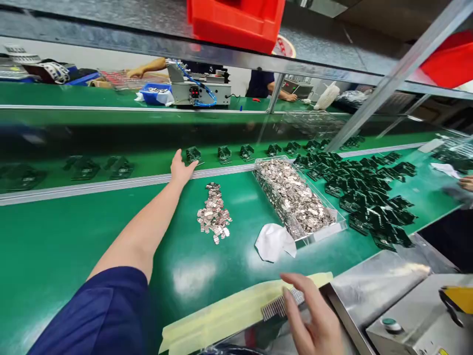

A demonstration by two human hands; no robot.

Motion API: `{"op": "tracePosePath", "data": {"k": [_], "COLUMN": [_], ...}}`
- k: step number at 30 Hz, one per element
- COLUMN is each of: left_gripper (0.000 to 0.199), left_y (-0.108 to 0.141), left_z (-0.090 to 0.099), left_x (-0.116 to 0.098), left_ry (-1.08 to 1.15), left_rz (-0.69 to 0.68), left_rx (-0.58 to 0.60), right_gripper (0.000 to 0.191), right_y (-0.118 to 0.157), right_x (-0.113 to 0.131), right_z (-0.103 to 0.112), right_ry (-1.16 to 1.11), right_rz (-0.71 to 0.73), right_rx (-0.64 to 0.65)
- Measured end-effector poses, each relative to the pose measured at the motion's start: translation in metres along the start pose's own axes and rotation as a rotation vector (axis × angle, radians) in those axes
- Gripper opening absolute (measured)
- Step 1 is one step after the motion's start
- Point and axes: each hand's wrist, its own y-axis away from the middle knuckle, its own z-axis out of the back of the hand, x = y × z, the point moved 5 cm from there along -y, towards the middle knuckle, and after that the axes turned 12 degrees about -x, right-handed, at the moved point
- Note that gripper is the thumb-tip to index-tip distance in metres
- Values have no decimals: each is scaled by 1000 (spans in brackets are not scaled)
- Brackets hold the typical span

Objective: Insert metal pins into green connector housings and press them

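My left hand (181,170) reaches out to the green conveyor strip, thumb and fingers spread. Just beyond the thumb stands a dark folded part (192,155); whether the hand touches it I cannot tell. Low in the view, my right hand (314,315) hovers with fingers apart over a row of small metal pieces (279,306) beside yellow tape (221,315). Between the hands lie a loose heap of small metal plates (214,214) and a white cloth piece (273,242). A clear tray (336,228) full of similar plates sits to the right.
Many dark parts (365,192) lie piled at the right, and more stand along the conveyor (155,167). A metal machine (417,315) occupies the lower right. Overhead runs a shelf with a red bin (236,24). Other people's arms (148,67) show across the line.
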Motion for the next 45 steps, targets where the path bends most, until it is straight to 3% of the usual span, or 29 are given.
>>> {"op": "tracePosePath", "data": {"k": [3,6,8,11,14,17,20,28,31,34,36,38,40,43,45], "left_gripper": [64,59,61,53,35,28,27,46,75,109,119,118,111,98,89], "left_y": [8,6,-1,-15,-23,-20,1,129,161,171,171,169,169,176,185], "left_z": [60,124,145,146,140,142,149,179,187,187,180,169,157,140,135], "left_x": [20,42,57,72,72,59,42,12,6,5,3,-3,-13,-28,-32], "left_ry": [-70,-189,-248,-277,-261,-240,-219,-183,-142,-78,-60,-62,-47,-45,-81], "left_rz": [-106,-170,-119,10,49,-32,-153,-272,-254,-256,-281,-319,-352,-384,-406], "left_rx": [-207,-445,-494,-478,-479,-476,-433,-181,-6,268,521,745,892,967,930], "right_gripper": [18,20,18,13,10,11,10,13,18,29,30,28,33,40,41], "right_y": [-31,-53,-61,-67,-69,-69,-70,-70,-70,-63,-53,-41,-30,-21,-18], "right_x": [12,14,15,17,18,15,12,20,14,3,-5,-10,-11,-4,1], "right_z": [-61,-114,-139,-158,-161,-159,-159,-155,-145,-129,-117,-106,-99,-89,-83], "right_ry": [-65,46,196,395,460,469,496,499,451,377,130,-285,-644,-809,-832], "right_rz": [0,-26,-53,-57,-37,-28,-9,50,17,-29,-167,-432,-689,-866,-918], "right_rx": [220,372,448,503,502,483,476,542,523,476,416,335,254,196,161]}}
